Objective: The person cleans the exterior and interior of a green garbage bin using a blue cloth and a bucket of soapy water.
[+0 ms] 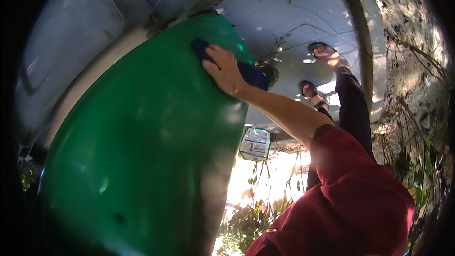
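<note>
My right hand (224, 71) presses a dark blue cloth (254, 76) onto a large, glossy green curved surface (142, 113). Its fingers are spread over the cloth, part of which shows left of the fingertips. More of the cloth hangs past the wrist near the green edge. Shiny and smooth, the green body fills the left and middle of the view and bears a small dark spot (120, 218) low down. Its full shape cannot be made out. My left hand is out of view.
A pale grey rounded panel (71, 42) stands at upper left. Grey paving (256, 14) lies behind, by my sandalled feet (321, 51). Right of them are a dark curved edge (359, 35) and rough soil (405, 60). A white item bearing writing (255, 144) and plants (252, 206) are below.
</note>
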A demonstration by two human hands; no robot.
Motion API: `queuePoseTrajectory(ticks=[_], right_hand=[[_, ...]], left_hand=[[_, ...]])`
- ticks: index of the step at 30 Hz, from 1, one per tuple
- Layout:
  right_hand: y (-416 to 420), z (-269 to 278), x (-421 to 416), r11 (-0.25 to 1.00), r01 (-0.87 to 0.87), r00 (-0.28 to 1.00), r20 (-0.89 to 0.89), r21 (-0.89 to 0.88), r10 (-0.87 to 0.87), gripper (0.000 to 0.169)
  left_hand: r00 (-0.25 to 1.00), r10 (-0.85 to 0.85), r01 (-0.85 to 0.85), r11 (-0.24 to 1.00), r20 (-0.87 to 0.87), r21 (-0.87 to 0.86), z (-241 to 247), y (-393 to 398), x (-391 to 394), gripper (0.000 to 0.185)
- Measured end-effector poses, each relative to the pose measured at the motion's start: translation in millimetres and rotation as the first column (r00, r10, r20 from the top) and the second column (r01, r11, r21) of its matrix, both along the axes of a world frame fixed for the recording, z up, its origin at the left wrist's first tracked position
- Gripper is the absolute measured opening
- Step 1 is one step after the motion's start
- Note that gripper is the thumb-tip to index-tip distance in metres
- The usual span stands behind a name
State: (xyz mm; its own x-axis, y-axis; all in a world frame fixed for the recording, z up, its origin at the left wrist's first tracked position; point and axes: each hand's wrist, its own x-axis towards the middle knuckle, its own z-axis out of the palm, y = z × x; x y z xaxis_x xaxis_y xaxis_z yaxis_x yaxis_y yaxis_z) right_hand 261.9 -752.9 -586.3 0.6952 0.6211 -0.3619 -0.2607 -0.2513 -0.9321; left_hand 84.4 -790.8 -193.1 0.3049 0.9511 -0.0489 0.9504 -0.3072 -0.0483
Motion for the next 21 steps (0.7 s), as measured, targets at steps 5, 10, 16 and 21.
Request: queuePoseTrajectory(ticks=[5, 10, 16, 21], right_hand=[[68.0, -164.5, 27.0, 0.998, -0.048, 0.961, 0.275, 0.034, 0.037, 0.046], [28.2, -262.7, 2.3, 0.991, -0.101, 0.938, 0.325, -0.084, 0.123, 0.033], [-70.4, -166.0, -70.3, 0.89, -0.186, 0.829, -0.552, -0.416, -0.085, 0.059], [-53.4, -69.3, -42.9, 0.977, -0.043, 0.698, -0.706, -0.209, -0.12, 0.051]], left_hand=[[0.998, 0.043, -0.043, 0.999, -0.043, 0.006, -33.9, 13.1, 0.5, 0.075], [0.994, 0.092, -0.092, 0.996, -0.065, 0.007, -46.7, 16.8, -0.7, 0.074], [0.983, 0.172, -0.17, 0.985, -0.068, 0.03, -24.0, -0.6, 1.7, 0.072], [0.987, 0.158, -0.159, 0.987, 0.015, 0.024, 1.1, -6.5, 10.5, 0.071]])
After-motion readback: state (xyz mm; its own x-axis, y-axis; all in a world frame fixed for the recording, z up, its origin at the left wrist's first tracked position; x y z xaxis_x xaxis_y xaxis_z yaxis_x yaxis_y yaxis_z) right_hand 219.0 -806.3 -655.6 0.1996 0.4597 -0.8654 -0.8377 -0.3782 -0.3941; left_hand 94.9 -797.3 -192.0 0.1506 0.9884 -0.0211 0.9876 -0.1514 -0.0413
